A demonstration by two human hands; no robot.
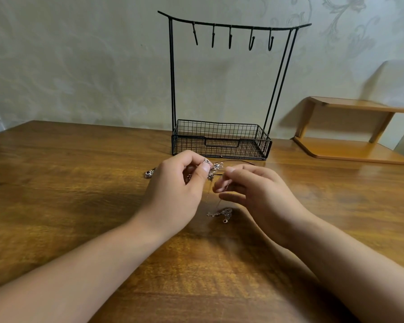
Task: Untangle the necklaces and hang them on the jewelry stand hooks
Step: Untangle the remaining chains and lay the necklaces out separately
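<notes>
I am holding the tangled necklaces [214, 170] just above the tabletop [79, 206], in front of the jewelry stand [222, 89]. My left hand [175, 190] is pinching the knotted cluster of silver links between thumb and curled fingers [204, 170], so this hand is carrying the tangle. My right hand [257, 192] is working just beside it, with the fingers loosely curled and narrow around a thin chain [225, 188]; I am judging this as a light pinch, though the strand is too fine to confirm contact. From the knot, two fine strands are hanging downward between my hands, and the loose end with its clasp [224, 220] is lying on the tabletop directly below, nearer my right hand. A dark cord loop [238, 161] is arching away from the knot toward the wire basket [222, 142] at the base of the stand. A small separate charm [149, 174] is lying on the tabletop just to the left of my left hand. The five hooks [250, 41] on the top bar are carrying nothing, so I am judging the work to be at the untangling step. The hanging strands are running roughly vertically, so the next pull should probably be going away from the knot along that line, with the left hand acting as the anchor.
</notes>
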